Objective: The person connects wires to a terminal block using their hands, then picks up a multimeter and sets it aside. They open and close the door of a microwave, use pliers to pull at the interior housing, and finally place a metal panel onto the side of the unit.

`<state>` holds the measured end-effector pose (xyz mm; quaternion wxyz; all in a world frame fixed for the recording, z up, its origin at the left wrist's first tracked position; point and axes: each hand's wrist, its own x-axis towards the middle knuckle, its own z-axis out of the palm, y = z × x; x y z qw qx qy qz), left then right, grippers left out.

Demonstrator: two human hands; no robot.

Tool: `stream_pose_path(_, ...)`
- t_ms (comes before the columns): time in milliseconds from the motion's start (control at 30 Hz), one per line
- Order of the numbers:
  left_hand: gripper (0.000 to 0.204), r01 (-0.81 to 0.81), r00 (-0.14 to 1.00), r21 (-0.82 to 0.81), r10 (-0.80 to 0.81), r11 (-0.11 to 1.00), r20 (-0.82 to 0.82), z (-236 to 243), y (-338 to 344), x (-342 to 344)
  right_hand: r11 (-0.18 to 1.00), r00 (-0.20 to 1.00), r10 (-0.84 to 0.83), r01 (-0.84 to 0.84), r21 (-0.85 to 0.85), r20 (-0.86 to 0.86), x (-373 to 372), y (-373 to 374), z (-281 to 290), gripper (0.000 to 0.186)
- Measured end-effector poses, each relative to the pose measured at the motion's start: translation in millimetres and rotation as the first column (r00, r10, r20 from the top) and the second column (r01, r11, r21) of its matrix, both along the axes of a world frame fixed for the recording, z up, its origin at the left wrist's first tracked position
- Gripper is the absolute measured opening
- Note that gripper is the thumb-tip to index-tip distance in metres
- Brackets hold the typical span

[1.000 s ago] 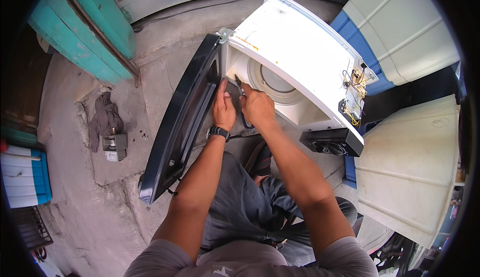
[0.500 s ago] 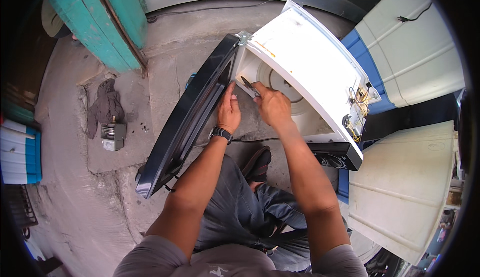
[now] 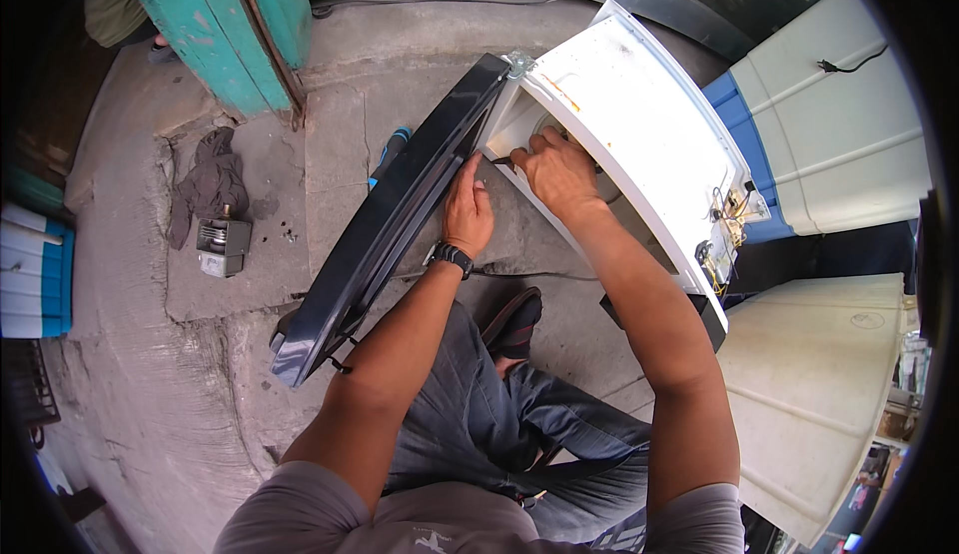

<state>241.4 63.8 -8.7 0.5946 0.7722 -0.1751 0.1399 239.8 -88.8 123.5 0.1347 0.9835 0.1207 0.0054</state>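
A white microwave oven [image 3: 649, 94] lies on the ground with its black door [image 3: 380, 224] swung open toward my left. My left hand [image 3: 468, 212] rests along the inner edge of this door, fingers straight and flat against it. At the front opening near the hinge, my right hand [image 3: 559, 169] is closed around a slim dark pointed tool [image 3: 502, 160]. Its tip is at the front frame, and my fingers hide most of the tool, so its kind is unclear. Part of the cavity is behind my right hand and forearm.
Bare wires [image 3: 734, 204] show at the microwave's right end. A blue and black tool handle [image 3: 392, 154] lies behind the door. Left are a dark cloth [image 3: 212, 179] and a finned metal magnetron [image 3: 222, 244]. A green post [image 3: 215, 34] and a person's leg [image 3: 120, 4] are farther back.
My right hand has moved up and farther over the opening, covering more of the tool, whose tip is now lower at the frame. My left hand stays on the door. The view has shifted slightly.
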Motion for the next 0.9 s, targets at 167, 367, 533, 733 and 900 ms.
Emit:
stream_pose_path(167, 0.05, 0.001, 1.0, -0.001, -0.001, 1.0, -0.004, 2, -5, -1, 1.0, 1.0, 0.026, -0.026, -0.008, -0.001, 3, -6, 2, 0.026)
stream_pose_path(367, 0.05, -0.002, 1.0, 0.005, 0.002, 1.0, -0.02, -2, 0, 1, 0.993, 0.995, 0.079, -0.083, -0.087, -0.055, -3, -5, 3, 0.028)
stream_pose_path(533, 0.05, 0.01, 1.0, 0.015, -0.009, 1.0, -0.014, 0, 1, -1, 1.0, 0.997, 0.014, -0.015, -0.006, -0.081, 1, -4, 8, 0.034)
stream_pose_path(733, 0.051, 0.046, 0.999, 0.006, -0.046, 0.999, -0.012, 1, -3, -1, 0.999, 0.999, -0.001, 0.003, 0.045, -0.04, 2, -13, 0, 0.033)
stream_pose_path(900, 0.057, 0.057, 0.998, 0.037, -0.057, 0.998, -0.015, 1, -1, -1, 1.0, 0.986, -0.01, 0.011, 0.005, -0.169, -22, -6, 20, 0.027)
